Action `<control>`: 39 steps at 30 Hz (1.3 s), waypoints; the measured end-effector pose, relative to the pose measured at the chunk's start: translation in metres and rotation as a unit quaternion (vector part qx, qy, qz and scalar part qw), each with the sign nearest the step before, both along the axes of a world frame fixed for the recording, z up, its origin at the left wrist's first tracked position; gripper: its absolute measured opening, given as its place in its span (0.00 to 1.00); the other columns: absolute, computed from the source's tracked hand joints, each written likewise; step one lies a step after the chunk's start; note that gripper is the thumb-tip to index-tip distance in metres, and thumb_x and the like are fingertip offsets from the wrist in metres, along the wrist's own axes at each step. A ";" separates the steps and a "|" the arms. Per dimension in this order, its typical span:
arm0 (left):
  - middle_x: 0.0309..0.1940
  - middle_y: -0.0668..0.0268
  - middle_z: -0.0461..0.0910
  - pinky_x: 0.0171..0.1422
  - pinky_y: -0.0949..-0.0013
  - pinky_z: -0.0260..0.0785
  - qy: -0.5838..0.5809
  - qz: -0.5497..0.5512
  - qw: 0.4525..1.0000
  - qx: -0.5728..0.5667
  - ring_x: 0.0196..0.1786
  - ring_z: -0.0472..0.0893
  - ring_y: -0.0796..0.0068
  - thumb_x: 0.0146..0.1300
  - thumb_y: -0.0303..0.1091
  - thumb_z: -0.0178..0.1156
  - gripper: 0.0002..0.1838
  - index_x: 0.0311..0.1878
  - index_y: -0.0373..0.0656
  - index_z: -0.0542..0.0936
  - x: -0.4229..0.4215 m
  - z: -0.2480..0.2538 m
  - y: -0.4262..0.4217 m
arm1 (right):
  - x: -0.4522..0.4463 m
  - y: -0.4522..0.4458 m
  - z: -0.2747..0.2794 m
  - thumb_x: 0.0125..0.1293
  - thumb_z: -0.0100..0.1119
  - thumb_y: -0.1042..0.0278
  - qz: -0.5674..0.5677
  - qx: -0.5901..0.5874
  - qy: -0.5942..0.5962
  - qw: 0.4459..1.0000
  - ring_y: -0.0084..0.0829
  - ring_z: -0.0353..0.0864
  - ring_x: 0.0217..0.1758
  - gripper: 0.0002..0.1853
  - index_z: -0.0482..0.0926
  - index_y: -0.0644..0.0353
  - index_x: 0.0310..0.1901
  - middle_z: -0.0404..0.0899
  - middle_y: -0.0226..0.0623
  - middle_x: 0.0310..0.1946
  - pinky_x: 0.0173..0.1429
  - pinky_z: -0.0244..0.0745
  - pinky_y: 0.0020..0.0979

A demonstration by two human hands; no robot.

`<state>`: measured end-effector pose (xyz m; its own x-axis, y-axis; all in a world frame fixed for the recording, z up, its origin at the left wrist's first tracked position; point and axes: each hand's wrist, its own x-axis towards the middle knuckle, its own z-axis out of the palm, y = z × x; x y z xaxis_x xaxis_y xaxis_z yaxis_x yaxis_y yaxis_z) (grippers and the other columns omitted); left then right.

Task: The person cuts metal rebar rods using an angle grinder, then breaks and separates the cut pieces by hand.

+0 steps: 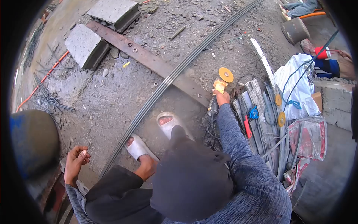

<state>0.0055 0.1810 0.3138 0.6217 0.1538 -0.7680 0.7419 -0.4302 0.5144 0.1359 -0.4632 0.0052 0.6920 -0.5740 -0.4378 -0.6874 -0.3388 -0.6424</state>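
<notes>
My right hand [222,98] is wrapped around the body of a yellow angle grinder [220,86], held off to the right with its round yellow disc [226,74] facing up. A bundle of long thin steel rods [149,100] runs diagonally across the ground and over a rusty flat steel bar [149,61]. Away from the rods, at the lower left, my left hand [76,164] is raised with its fingers curled in and the thumb against them. Nothing shows in it.
Two concrete blocks [84,46] rest by the steel bar's far end. To the right lie wooden strips [257,97], a red-handled tool [248,127], spare discs [281,118] and a white sack [294,87]. A dark barrel-like object [35,143] stands left. Another person's legs [300,8] show top right.
</notes>
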 end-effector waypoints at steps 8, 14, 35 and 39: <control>0.40 0.63 0.85 0.45 0.71 0.74 -0.020 0.014 0.999 -0.024 0.38 0.82 0.78 0.72 0.45 0.63 0.22 0.55 0.33 0.79 -0.015 -0.063 -0.008 | 0.000 -0.016 -0.021 0.55 0.76 0.52 -0.024 0.099 -0.016 0.995 0.28 0.83 0.33 0.26 0.85 0.68 0.44 0.85 0.34 0.35 0.41 0.76 0.34; 0.43 0.51 0.85 0.51 0.57 0.77 -0.122 -0.128 0.977 0.116 0.45 0.85 0.58 0.67 0.42 0.68 0.22 0.53 0.30 0.81 -0.047 -0.214 -0.048 | 0.020 0.032 0.068 0.65 0.65 0.55 0.232 -0.224 -0.069 0.944 0.47 0.83 0.54 0.24 0.81 0.65 0.55 0.85 0.48 0.48 0.63 0.74 0.44; 0.27 0.76 0.74 0.35 0.74 0.64 -0.108 0.121 0.986 -0.027 0.32 0.70 0.85 0.67 0.39 0.71 0.15 0.37 0.39 0.78 -0.037 -0.239 -0.031 | 0.238 0.146 0.030 0.55 0.72 0.34 0.733 -0.165 0.101 0.652 0.45 0.83 0.57 0.31 0.88 0.55 0.47 0.87 0.41 0.48 0.66 0.67 0.47; 0.25 0.72 0.73 0.34 0.72 0.64 -0.171 0.102 0.980 -0.026 0.30 0.70 0.83 0.70 0.40 0.68 0.15 0.37 0.36 0.79 -0.013 -0.205 -0.042 | 0.235 0.148 0.034 0.58 0.70 0.35 0.733 -0.184 0.089 0.648 0.48 0.83 0.54 0.30 0.88 0.57 0.47 0.86 0.46 0.46 0.62 0.72 0.47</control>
<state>-0.0076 0.1392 0.1087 0.8040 0.2674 -0.5311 0.5907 -0.2568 0.7649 0.3705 -0.3153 0.0394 0.5695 0.5561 -0.6054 0.4957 -0.8198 -0.2868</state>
